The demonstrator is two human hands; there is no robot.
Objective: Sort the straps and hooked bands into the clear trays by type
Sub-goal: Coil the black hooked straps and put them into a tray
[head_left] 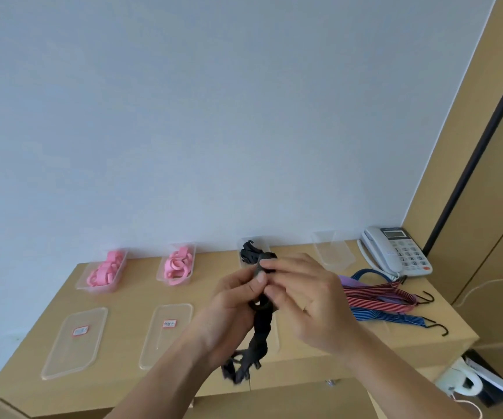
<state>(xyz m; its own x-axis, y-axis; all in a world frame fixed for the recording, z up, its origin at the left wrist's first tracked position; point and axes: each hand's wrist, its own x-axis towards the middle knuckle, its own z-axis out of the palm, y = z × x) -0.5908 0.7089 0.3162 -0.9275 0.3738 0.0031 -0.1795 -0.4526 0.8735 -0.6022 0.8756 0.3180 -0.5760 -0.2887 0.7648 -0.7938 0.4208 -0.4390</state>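
Both hands hold a black strap [260, 328] above the middle of the wooden table. My left hand [235, 300] grips its upper part, and my right hand [301, 294] pinches the top end beside it. The strap's lower end hangs down with a buckle near the table's front edge. Two clear trays [102, 272] [177, 266] at the back left hold pink bands. A third tray [251, 252] behind my hands holds black straps. A fourth clear tray [333, 252] at the back right looks empty. Red and blue hooked bands [386, 300] lie on the table to the right.
Two clear lids with labels [76, 341] [167, 334] lie flat at the front left. A white desk phone [395, 252] stands at the back right corner. A wooden cabinet [486, 176] rises on the right, with white items on the floor below it.
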